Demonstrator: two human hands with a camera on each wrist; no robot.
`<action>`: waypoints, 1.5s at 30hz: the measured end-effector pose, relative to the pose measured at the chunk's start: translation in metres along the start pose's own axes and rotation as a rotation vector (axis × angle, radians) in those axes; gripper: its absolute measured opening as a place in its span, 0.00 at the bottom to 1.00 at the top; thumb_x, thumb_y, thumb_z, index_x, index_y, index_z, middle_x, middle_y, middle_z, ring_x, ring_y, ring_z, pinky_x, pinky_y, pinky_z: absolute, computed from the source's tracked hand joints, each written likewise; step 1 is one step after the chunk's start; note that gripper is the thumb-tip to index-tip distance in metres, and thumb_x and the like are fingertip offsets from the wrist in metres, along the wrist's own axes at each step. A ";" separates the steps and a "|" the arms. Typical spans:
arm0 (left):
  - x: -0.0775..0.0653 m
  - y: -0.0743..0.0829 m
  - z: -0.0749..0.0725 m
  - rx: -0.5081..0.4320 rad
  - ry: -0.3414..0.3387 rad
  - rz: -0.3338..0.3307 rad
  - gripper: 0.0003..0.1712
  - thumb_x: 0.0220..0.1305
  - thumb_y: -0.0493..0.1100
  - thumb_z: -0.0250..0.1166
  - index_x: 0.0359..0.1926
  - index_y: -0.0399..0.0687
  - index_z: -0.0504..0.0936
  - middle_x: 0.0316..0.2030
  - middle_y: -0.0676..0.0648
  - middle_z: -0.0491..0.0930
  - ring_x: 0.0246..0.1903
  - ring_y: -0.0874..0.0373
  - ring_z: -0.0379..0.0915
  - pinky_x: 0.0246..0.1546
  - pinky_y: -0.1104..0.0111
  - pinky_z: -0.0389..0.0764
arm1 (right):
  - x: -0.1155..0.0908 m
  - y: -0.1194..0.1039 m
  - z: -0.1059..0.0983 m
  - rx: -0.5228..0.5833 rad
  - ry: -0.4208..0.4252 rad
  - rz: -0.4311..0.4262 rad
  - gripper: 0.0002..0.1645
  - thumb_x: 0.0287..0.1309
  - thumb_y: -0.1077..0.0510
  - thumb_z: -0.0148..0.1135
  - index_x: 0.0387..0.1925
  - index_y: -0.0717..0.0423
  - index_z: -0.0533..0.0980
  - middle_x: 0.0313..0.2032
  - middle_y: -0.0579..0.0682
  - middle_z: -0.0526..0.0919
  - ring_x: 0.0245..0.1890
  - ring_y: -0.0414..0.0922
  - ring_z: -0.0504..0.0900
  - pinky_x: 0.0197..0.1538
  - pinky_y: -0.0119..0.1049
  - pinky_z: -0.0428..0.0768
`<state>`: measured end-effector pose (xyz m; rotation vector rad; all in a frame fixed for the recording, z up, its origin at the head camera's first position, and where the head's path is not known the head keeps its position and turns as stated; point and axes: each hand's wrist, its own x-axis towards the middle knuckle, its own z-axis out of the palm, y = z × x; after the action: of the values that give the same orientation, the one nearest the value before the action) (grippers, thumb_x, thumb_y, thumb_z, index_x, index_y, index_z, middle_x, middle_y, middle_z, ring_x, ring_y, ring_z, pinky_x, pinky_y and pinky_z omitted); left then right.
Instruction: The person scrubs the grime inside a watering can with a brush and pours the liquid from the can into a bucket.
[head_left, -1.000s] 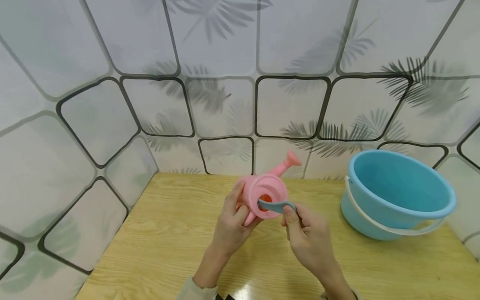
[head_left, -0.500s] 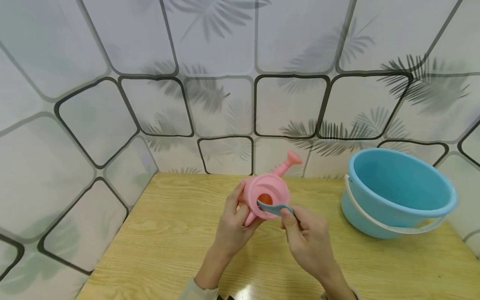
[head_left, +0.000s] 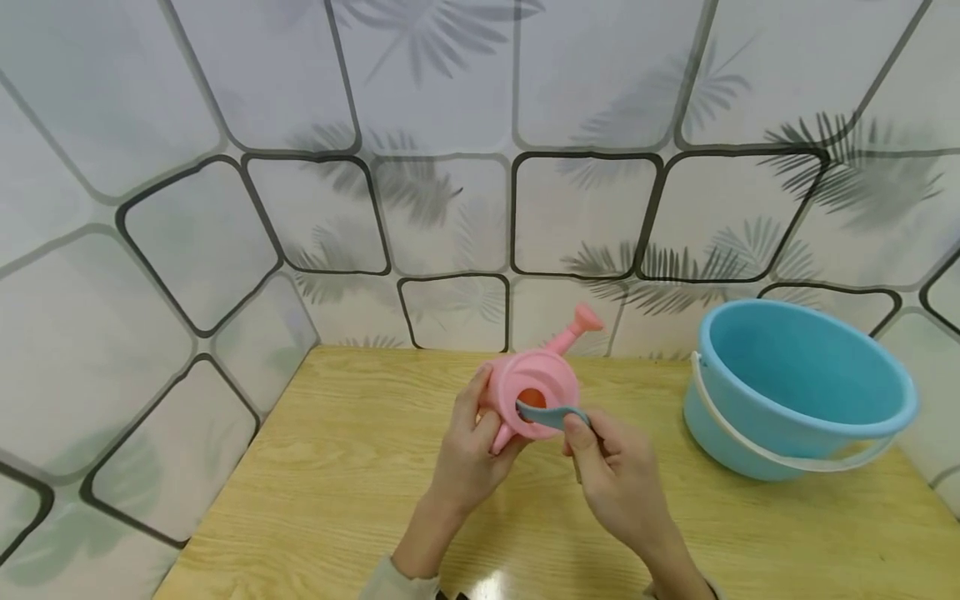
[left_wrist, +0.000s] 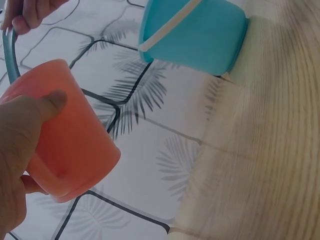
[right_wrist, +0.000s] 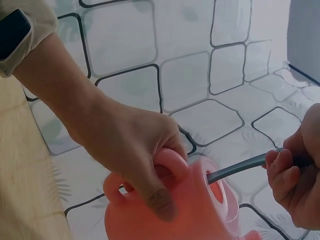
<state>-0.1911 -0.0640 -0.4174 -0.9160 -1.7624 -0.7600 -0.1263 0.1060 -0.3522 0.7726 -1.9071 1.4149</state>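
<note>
A pink watering can [head_left: 555,377] is held above the table, tilted so its round opening faces me and its spout points up to the right. My left hand [head_left: 467,454] grips it by the handle, the thumb lying along the body in the right wrist view. With my right hand [head_left: 621,475] I pinch a slim, curved blue-grey handled tool [head_left: 553,417]. Its far end goes through the opening and is hidden inside the can. In the left wrist view the can's side [left_wrist: 82,137] shows orange-pink, with the tool [left_wrist: 10,56] entering at the top.
To the right on the wood-grain table [head_left: 352,467] stands a light blue bucket [head_left: 757,446], its white handle [head_left: 780,458] hanging down at the front. Behind and to the left, the table meets walls [head_left: 450,217] patterned with tile outlines and leaves.
Hardly anything differs: the can and both hands have shifted very slightly to the right, and the outer part of the tool's handle sits marginally lower than a second ago.
</note>
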 end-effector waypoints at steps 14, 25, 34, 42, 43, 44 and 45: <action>-0.001 0.002 0.000 0.013 -0.028 0.016 0.16 0.58 0.48 0.68 0.32 0.38 0.78 0.58 0.25 0.67 0.56 0.38 0.69 0.53 0.60 0.77 | -0.001 0.008 0.001 -0.054 -0.037 -0.112 0.16 0.54 0.77 0.57 0.24 0.53 0.71 0.18 0.40 0.67 0.15 0.27 0.57 0.16 0.18 0.57; 0.003 0.005 0.001 0.007 -0.008 0.053 0.16 0.56 0.48 0.70 0.33 0.38 0.79 0.57 0.24 0.67 0.55 0.36 0.70 0.53 0.59 0.77 | 0.002 0.011 0.007 -0.090 -0.051 -0.174 0.14 0.57 0.72 0.58 0.22 0.54 0.70 0.19 0.40 0.66 0.18 0.29 0.59 0.20 0.17 0.60; 0.002 0.002 0.000 -0.007 -0.014 0.029 0.16 0.56 0.47 0.70 0.35 0.38 0.79 0.57 0.24 0.67 0.56 0.37 0.69 0.55 0.58 0.76 | 0.003 0.004 0.001 -0.058 -0.012 -0.190 0.14 0.59 0.70 0.58 0.21 0.56 0.69 0.18 0.41 0.65 0.17 0.28 0.57 0.17 0.18 0.57; 0.002 0.005 0.002 -0.005 0.018 0.056 0.17 0.57 0.47 0.69 0.38 0.36 0.80 0.56 0.23 0.67 0.55 0.36 0.69 0.55 0.58 0.76 | 0.002 0.012 0.006 -0.068 -0.041 -0.167 0.16 0.55 0.74 0.58 0.21 0.54 0.69 0.18 0.40 0.65 0.17 0.28 0.57 0.18 0.18 0.58; 0.002 0.005 0.002 -0.009 0.021 0.052 0.17 0.57 0.47 0.69 0.39 0.36 0.80 0.56 0.23 0.67 0.55 0.36 0.69 0.55 0.58 0.76 | 0.002 0.010 0.005 -0.065 -0.037 -0.166 0.16 0.56 0.74 0.58 0.21 0.54 0.69 0.18 0.40 0.65 0.17 0.28 0.57 0.18 0.18 0.58; 0.002 0.004 0.002 -0.014 0.025 0.049 0.17 0.57 0.46 0.69 0.38 0.36 0.80 0.56 0.23 0.67 0.55 0.36 0.69 0.55 0.58 0.76 | 0.002 0.009 0.003 -0.061 -0.032 -0.166 0.15 0.56 0.74 0.58 0.22 0.54 0.69 0.18 0.40 0.65 0.17 0.28 0.57 0.17 0.18 0.57; 0.002 0.004 0.002 -0.017 0.028 0.046 0.17 0.57 0.46 0.69 0.39 0.36 0.80 0.56 0.23 0.66 0.55 0.36 0.69 0.56 0.58 0.75 | 0.002 0.007 0.002 -0.057 -0.026 -0.167 0.15 0.57 0.73 0.57 0.22 0.54 0.70 0.18 0.41 0.65 0.17 0.28 0.57 0.17 0.18 0.57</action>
<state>-0.1894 -0.0596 -0.4159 -0.9497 -1.7078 -0.7553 -0.1334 0.1053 -0.3559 0.9045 -1.8475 1.2489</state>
